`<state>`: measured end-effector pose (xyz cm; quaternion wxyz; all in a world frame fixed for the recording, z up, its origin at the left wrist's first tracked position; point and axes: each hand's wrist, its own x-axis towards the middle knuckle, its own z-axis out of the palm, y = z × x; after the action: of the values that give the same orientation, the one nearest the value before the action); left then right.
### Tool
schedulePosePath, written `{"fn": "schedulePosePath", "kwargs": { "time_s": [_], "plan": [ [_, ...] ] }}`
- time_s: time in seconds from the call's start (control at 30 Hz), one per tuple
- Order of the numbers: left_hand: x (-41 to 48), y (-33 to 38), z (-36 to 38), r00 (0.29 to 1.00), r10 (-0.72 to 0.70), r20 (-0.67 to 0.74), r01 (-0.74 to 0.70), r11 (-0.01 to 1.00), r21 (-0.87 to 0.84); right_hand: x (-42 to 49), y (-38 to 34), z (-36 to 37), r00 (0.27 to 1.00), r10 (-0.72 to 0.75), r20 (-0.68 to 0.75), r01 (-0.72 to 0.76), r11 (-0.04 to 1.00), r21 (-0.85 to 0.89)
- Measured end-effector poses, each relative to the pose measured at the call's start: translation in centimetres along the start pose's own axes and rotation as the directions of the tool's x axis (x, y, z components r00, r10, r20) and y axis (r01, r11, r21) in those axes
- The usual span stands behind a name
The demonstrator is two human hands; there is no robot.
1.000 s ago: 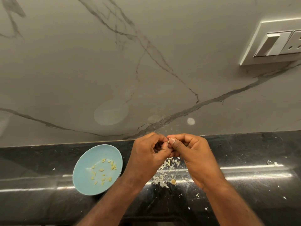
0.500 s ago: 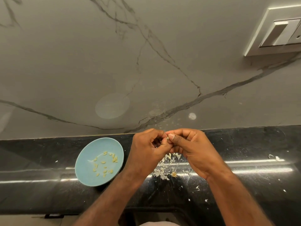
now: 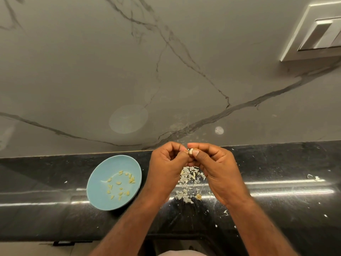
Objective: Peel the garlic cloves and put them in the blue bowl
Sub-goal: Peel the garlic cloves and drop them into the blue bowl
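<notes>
Garlic clove was small & whitish, pinched btwn the fingertips of my left hand & right hand, held up off the counter. Blue bowl sat upright on the counter, just left of my left wrist, w/ small yellowish peeled cloves scattered loose across its bottom.

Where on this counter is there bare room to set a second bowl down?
Two patches: the black stone counter left of the round blue bowl, and the stretch right of the right hand, bare but for stray flecks. Crowded: the heap of papery garlic skins under both hands, and the left hand crowds the bowl's right rim.
</notes>
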<state>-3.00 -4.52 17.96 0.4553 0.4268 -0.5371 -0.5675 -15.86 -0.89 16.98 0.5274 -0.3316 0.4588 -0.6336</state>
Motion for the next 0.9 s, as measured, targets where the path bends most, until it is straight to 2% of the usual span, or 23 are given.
{"fn": "schedulePosePath", "kwargs": {
  "time_s": [0.13,0.33,0.43,0.53,0.6,0.7,0.77,0.9],
  "plan": [
    [0.1,0.1,0.0,0.998,-0.05,-0.041,0.05,0.999,0.015,0.2,-0.4,-0.2,1.0,0.016,-0.013,-0.015,0.997,0.076],
    [0.7,-1.2,-0.4,0.998,-0.027,-0.048,0.042,0.94,0.34,0.3,0.0,-1.0,0.996,0.089,-0.024,-0.085,0.988,0.132],
    [1.1,-2.7,-0.8,0.999,-0.031,0.017,0.019,0.871,0.491,0.9,1.0,-2.1,0.987,0.14,-0.074,-0.138,0.99,0.035],
    [1.5,-5.2,-1.5,0.992,-0.109,0.07,0.041,0.777,0.628,1.9,2.9,-4.2,0.972,0.193,-0.136,-0.216,0.958,-0.187],
    [1.5,-6.5,-1.7,0.99,-0.128,0.059,0.063,0.777,0.626,2.5,4.5,-6.1,0.957,0.24,-0.165,-0.285,0.882,-0.375],
    [1.1,-7.6,-1.9,0.99,-0.136,0.021,0.096,0.79,0.605,2.7,6.6,-8.1,0.944,0.275,-0.182,-0.322,0.652,-0.687],
    [1.0,-8.4,-2.0,0.986,-0.167,0.021,0.122,0.797,0.592,2.6,7.3,-8.4,0.939,0.303,-0.163,-0.31,0.537,-0.785],
    [1.0,-9.7,-2.0,0.978,-0.209,-0.017,0.183,0.813,0.553,2.8,7.9,-8.2,0.916,0.371,-0.152,-0.31,0.413,-0.857]
  ]
}}
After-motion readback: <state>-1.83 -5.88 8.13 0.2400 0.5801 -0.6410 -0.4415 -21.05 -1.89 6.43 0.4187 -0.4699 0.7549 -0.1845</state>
